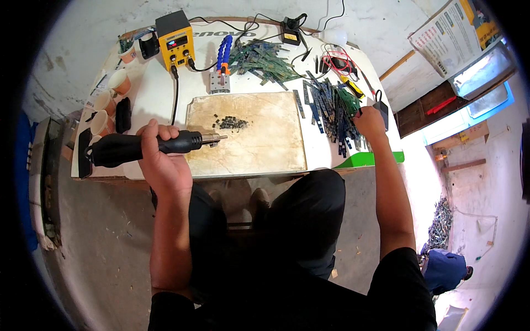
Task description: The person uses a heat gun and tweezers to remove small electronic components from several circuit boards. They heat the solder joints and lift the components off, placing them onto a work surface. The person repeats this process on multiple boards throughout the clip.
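Observation:
My left hand (pixel 168 163) is closed around the black handle of a hot-air gun (pixel 179 143). Its metal nozzle points right, over the left part of a stained, tan work board (pixel 265 151). Small black chips (pixel 232 122) lie in a loose cluster on that board, just beyond the nozzle. To the right, my right hand (pixel 371 122) is at the edge of a heap of dark, narrow circuit-board strips (pixel 330 107). Its fingers are pinched together near a green board piece (pixel 348 102); a small dark thing shows at the fingertips, too small to name.
A yellow and black hot-air station (pixel 175 44) stands at the back left, its cable hanging toward the gun. Paper cups (pixel 102 122) line the left edge. Behind the board are a blue flexible arm (pixel 224 52) and more strips (pixel 265 62). Another person (pixel 444 270) is at lower right.

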Motion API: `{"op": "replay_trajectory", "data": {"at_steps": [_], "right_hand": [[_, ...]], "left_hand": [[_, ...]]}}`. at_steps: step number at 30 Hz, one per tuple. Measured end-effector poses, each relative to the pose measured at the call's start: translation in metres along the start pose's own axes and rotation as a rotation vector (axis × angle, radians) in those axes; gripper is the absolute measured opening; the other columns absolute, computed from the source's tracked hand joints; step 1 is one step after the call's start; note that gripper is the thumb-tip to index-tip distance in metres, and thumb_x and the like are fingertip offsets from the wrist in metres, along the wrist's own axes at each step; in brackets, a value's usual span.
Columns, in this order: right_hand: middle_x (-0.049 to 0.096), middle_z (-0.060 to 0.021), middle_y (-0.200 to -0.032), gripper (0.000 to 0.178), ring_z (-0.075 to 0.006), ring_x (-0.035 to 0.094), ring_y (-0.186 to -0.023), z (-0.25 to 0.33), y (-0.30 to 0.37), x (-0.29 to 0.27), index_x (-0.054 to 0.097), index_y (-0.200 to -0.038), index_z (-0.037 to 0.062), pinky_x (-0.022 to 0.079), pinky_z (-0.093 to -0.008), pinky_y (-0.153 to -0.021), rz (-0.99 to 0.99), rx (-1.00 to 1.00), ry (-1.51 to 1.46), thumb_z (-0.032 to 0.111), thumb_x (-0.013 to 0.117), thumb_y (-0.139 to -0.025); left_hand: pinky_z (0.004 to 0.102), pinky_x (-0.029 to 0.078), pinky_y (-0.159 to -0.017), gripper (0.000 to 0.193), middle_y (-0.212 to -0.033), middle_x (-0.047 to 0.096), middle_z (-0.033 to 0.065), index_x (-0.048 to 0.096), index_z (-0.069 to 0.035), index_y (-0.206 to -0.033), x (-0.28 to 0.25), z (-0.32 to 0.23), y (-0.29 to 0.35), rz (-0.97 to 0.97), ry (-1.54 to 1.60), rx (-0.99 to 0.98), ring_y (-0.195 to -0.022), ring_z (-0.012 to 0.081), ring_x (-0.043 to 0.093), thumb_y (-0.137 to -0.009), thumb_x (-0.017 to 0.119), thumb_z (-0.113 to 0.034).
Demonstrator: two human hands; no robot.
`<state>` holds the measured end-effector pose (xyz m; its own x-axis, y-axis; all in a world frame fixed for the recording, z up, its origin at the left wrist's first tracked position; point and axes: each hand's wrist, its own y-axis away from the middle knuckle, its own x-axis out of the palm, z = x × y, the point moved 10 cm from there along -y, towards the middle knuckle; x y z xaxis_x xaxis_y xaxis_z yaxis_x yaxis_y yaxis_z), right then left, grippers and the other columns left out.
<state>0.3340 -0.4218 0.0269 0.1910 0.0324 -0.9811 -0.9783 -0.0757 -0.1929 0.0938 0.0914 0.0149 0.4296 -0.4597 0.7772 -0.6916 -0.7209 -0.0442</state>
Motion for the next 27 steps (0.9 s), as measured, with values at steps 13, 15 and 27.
{"op": "replay_trajectory", "data": {"at_steps": [13,15,27], "right_hand": [[0.072,-0.0216,-0.082,0.035,-0.0376,0.072,-0.082,0.018,-0.027,0.018,0.074,-0.083,0.0027,0.055,-0.0454,-0.075,0.014,0.009,-0.066,0.037,0.080,-0.078],[0.073,-0.0215,-0.082,0.040,-0.0373,0.072,-0.082,0.009,-0.036,0.025,0.075,-0.084,0.0014,0.055,-0.0447,-0.075,0.064,0.036,-0.091,0.040,0.080,-0.077],[0.073,-0.0267,-0.090,0.044,-0.0402,0.072,-0.088,-0.022,-0.048,0.038,0.075,-0.088,-0.0042,0.056,-0.0448,-0.078,0.155,0.202,-0.231,0.037,0.078,-0.072]], "left_hand": [[0.0361,0.048,-0.083,0.012,-0.077,0.051,0.0018,0.052,-0.010,-0.090,-0.003,0.002,-0.002,-0.012,0.033,0.001,-0.078,0.0172,0.052,-0.097,0.062,-0.010],[0.0363,0.048,-0.083,0.013,-0.077,0.051,0.0018,0.052,-0.010,-0.090,-0.003,0.003,-0.003,-0.010,0.042,-0.006,-0.078,0.0172,0.052,-0.097,0.062,-0.010],[0.0363,0.048,-0.082,0.012,-0.077,0.050,0.0017,0.051,-0.010,-0.091,-0.005,-0.003,-0.002,-0.020,0.025,0.005,-0.077,0.0171,0.052,-0.096,0.062,-0.010]]}}
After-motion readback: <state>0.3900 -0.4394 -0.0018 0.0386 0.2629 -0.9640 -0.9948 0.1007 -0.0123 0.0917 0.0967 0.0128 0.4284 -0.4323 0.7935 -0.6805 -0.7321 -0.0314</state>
